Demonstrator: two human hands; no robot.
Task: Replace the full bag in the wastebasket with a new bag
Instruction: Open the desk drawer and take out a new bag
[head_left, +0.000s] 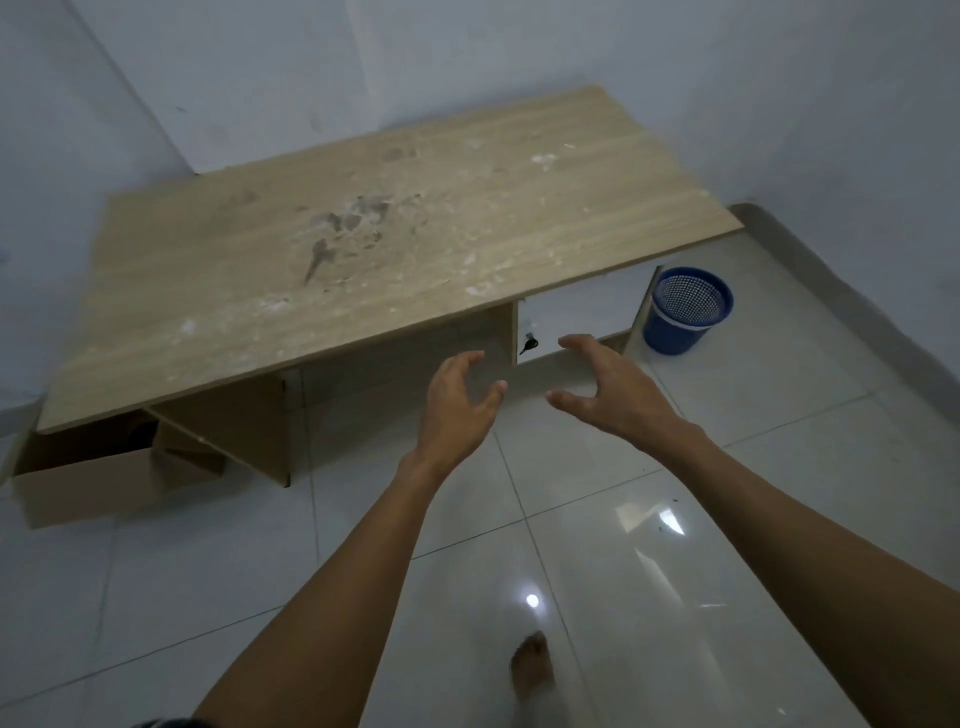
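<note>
Left hand (457, 400) out ahead, fingers apart and loosely hooked, thumb wide, gripping nothing. Right hand (602, 387) level with it, same loose claw, palm turned in toward the left one, also holding nothing. Small gap between the two, no contact. Beyond the right hand and off to its right, well apart from it: the wastebasket (685, 312), upright on the tiled floor (779, 467), round, deep blue, thick rim, pale perforated mesh showing on the inside, thin whitish line across the outer wall. Hard to tell whether a bag lines it. Beyond both hands, the wooden counter (363, 234), top stained and flecked pale, its end panel just beside the wastebasket. Just past the gap between the hands, a key (530, 344) in a white door under the counter. Far to the left of the left hand, a cardboard box (83, 483) tucked beneath. Nearer than the hands, a bare foot (531, 665) on the floor.
</note>
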